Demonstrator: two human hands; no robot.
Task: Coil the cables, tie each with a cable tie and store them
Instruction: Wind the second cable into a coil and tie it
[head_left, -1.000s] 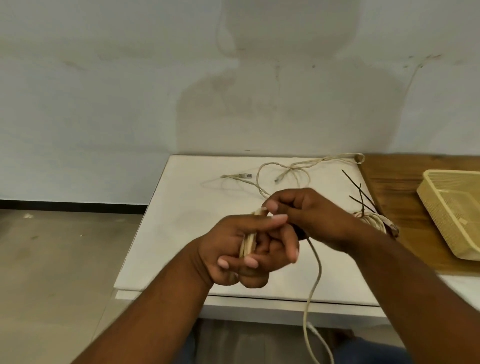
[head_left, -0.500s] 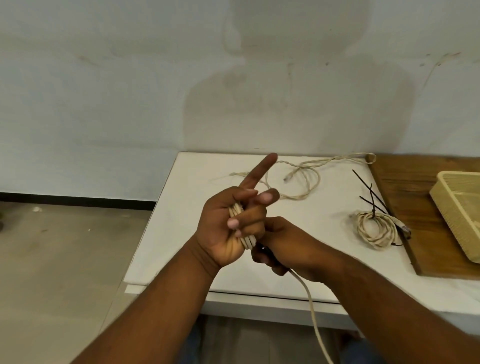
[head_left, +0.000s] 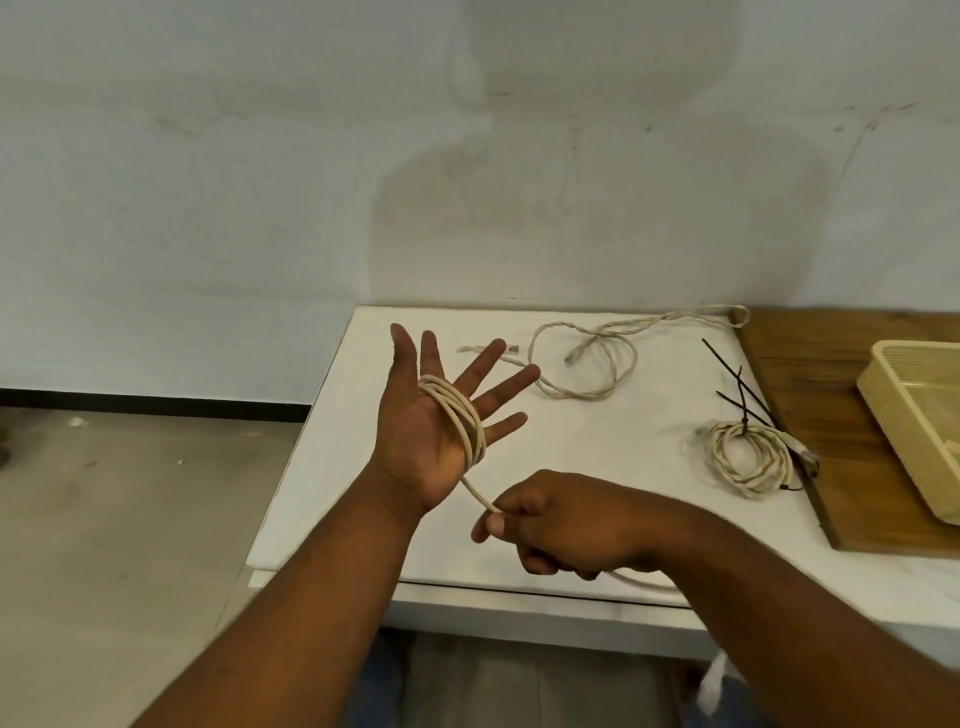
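Your white table (head_left: 597, 467) fills the centre of the frame. On it, a loose cable (head_left: 613, 358) lies at upper centre, with black cable ties (head_left: 737, 384) and a tied coil (head_left: 748, 460) right of centre, and a wooden board (head_left: 810, 374) at the right edge.

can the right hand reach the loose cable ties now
Probably: nothing lies between the right hand and the cable ties, but it pinches the cable wound round the left hand and would have to let go.
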